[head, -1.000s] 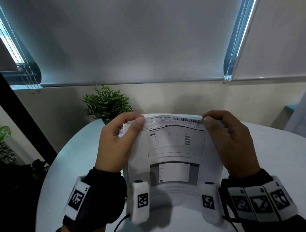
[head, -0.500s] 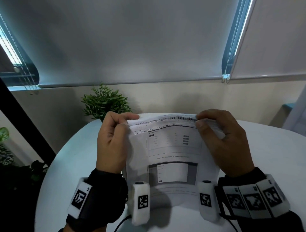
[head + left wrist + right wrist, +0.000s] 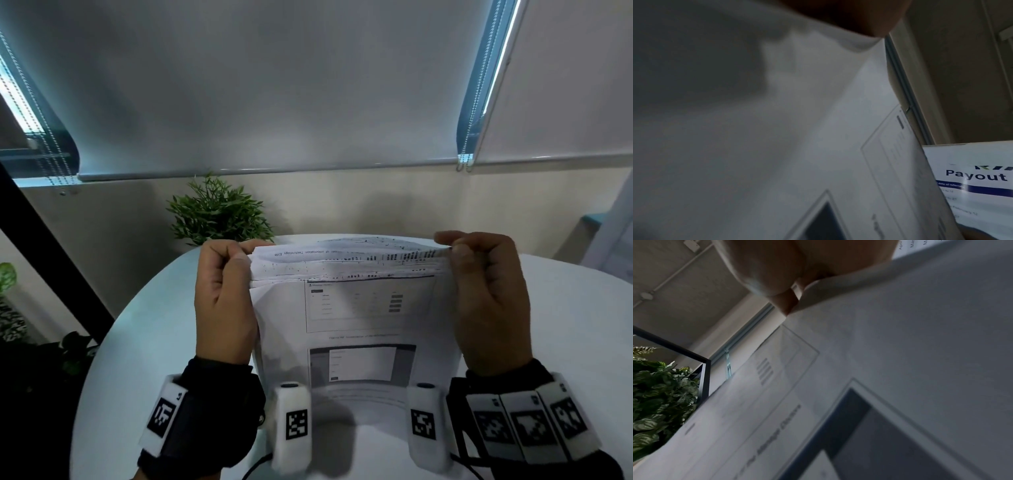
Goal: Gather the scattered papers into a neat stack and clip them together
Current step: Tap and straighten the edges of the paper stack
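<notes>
A stack of printed white papers (image 3: 356, 318) stands upright on its lower edge on the round white table (image 3: 137, 359), its top edges fanned and uneven. My left hand (image 3: 222, 291) grips the stack's upper left corner, thumb in front. My right hand (image 3: 486, 294) pinches the upper right corner. The front sheet shows tables and a dark screenshot. The left wrist view is filled by the papers (image 3: 818, 146), with my left hand (image 3: 849, 14) at the top. The right wrist view shows the papers (image 3: 879, 369) and my right hand (image 3: 797, 264). No clip is in sight.
A small green potted plant (image 3: 219, 212) stands at the table's far edge behind the papers. Leafy plants (image 3: 659, 394) sit on a black-framed stand to the left. Lowered roller blinds and a beige wall lie beyond. A sheet reading "Payout" (image 3: 978, 178) shows behind the stack.
Both hands have slid outward to the stack's top corners. The top edges have fanned out more, exposing several sheets' printed headers.
</notes>
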`<act>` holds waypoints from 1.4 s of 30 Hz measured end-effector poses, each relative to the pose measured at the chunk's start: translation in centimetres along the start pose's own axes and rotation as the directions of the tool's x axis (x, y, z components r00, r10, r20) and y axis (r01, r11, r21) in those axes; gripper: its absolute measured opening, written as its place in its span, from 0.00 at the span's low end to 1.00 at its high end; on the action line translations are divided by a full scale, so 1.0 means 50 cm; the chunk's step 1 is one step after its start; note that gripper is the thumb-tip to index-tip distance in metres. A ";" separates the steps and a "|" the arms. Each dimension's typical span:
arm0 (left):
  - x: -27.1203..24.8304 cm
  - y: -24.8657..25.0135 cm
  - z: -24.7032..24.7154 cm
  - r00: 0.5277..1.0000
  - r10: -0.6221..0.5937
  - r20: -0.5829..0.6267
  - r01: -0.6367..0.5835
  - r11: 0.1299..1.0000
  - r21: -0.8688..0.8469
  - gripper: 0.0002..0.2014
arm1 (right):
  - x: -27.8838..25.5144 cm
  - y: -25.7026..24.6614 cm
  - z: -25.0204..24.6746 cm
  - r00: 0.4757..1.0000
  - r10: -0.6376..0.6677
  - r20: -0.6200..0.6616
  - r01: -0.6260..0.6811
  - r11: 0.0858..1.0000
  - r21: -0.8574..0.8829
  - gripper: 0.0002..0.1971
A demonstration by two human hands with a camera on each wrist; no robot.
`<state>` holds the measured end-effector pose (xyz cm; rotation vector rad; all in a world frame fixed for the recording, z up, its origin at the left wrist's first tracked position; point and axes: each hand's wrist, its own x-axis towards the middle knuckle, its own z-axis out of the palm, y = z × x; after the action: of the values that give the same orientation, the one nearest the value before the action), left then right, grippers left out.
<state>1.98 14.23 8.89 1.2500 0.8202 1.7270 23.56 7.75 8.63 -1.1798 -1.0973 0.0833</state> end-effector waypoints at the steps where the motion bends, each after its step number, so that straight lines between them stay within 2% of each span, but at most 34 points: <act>1: -0.002 0.002 0.002 1.000 -0.015 -0.005 0.015 1.000 -0.013 0.11 | 0.000 0.001 -0.001 0.999 0.018 -0.028 -0.018 1.000 0.023 0.07; 6: -0.006 0.016 0.011 0.999 -0.043 0.013 0.043 0.998 -0.040 0.19 | 0.001 -0.006 0.002 1.000 -0.014 0.018 0.013 0.999 0.048 0.06; 8: -0.008 0.016 0.009 0.998 0.056 0.015 -0.057 0.998 0.020 0.18 | 0.001 -0.010 0.002 0.996 -0.081 0.049 0.079 0.996 0.027 0.06; 10: -0.011 0.011 0.000 0.986 0.151 0.071 -0.153 0.988 0.030 0.11 | 0.004 -0.006 0.000 0.991 -0.106 0.085 0.109 0.993 -0.041 0.08; 11: -0.013 0.011 -0.006 0.977 0.178 0.116 -0.182 0.983 0.023 0.11 | 0.007 -0.003 -0.003 0.991 -0.094 0.092 0.099 0.993 -0.059 0.07; 13: -0.016 0.010 -0.019 0.947 0.255 0.196 -0.272 0.960 0.063 0.19 | 0.013 0.005 -0.007 0.994 -0.075 0.083 0.082 0.993 -0.082 0.06; 15: -0.027 0.020 -0.025 0.901 0.322 0.291 -0.388 0.898 0.208 0.25 | 0.015 0.011 -0.005 0.996 -0.071 0.061 0.077 0.991 -0.105 0.05; 17: -0.037 0.022 -0.028 0.865 0.330 0.378 -0.462 0.819 0.341 0.24 | 0.011 0.017 -0.002 0.995 -0.092 0.051 0.097 0.988 -0.116 0.06; 18: -0.041 0.021 -0.027 0.870 0.309 0.385 -0.454 0.808 0.375 0.19 | 0.009 0.022 -0.002 0.994 -0.101 0.052 0.106 0.988 -0.114 0.07; 20: -0.040 0.016 -0.029 0.909 0.248 0.336 -0.370 0.851 0.373 0.09 | 0.006 0.031 -0.002 0.994 -0.096 0.054 0.101 0.989 -0.103 0.08; 22: -0.037 0.009 -0.032 0.932 0.223 0.286 -0.311 0.897 0.314 0.07 | 0.005 0.034 -0.001 0.995 -0.092 0.044 0.096 0.990 -0.106 0.08; 23: -0.037 0.007 -0.032 0.931 0.231 0.283 -0.310 0.910 0.276 0.09 | 0.005 0.033 0.002 0.994 -0.103 0.037 0.106 0.988 -0.114 0.07; 25: -0.048 0.007 -0.032 0.911 0.258 0.323 -0.333 0.921 0.202 0.22 | 0.004 0.027 0.013 0.992 -0.124 0.016 0.125 0.982 -0.139 0.07; 26: -0.055 0.005 -0.031 0.890 0.279 0.360 -0.363 0.912 0.190 0.29 | 0.003 0.023 0.020 0.992 -0.130 0.000 0.128 0.980 -0.151 0.06; 28: -0.064 0.004 -0.032 0.841 0.324 0.432 -0.455 0.857 0.243 0.36 | 0.001 0.020 0.030 0.990 -0.137 -0.030 0.130 0.978 -0.163 0.05; 30: -0.061 0.002 -0.035 0.813 0.362 0.456 -0.537 0.769 0.347 0.32 | 0.000 0.021 0.033 0.987 -0.153 -0.038 0.146 0.979 -0.140 0.07; 32: -0.047 -0.006 -0.036 0.825 0.399 0.399 -0.548 0.738 0.395 0.22 | 0.000 0.020 0.029 0.982 -0.188 -0.007 0.186 0.977 -0.107 0.11; 34: -0.036 -0.015 -0.033 0.856 0.416 0.305 -0.510 0.771 0.381 0.18 | -0.002 0.022 0.018 0.974 -0.210 0.081 0.216 0.974 -0.068 0.12; 36: -0.034 -0.025 -0.031 0.874 0.417 0.249 -0.482 0.807 0.341 0.23 | -0.011 0.029 0.005 0.964 -0.210 0.162 0.225 0.971 -0.081 0.23; 37: -0.034 -0.027 -0.029 0.871 0.423 0.249 -0.487 0.811 0.325 0.23 | -0.014 0.035 0.000 0.962 -0.208 0.179 0.225 0.971 -0.082 0.25; 39: -0.032 -0.030 -0.023 0.866 0.418 0.276 -0.491 0.815 0.307 0.15 | -0.017 0.043 -0.001 0.958 -0.204 0.201 0.224 0.972 -0.078 0.24; 42: -0.020 -0.030 -0.006 0.899 0.373 0.228 -0.431 0.845 0.316 0.07 | -0.012 0.043 0.018 0.960 -0.208 0.188 0.218 0.975 -0.037 0.21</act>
<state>2.23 14.00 7.11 1.8987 0.8457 1.8189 23.60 8.95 6.57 -1.1140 -1.3921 -0.0074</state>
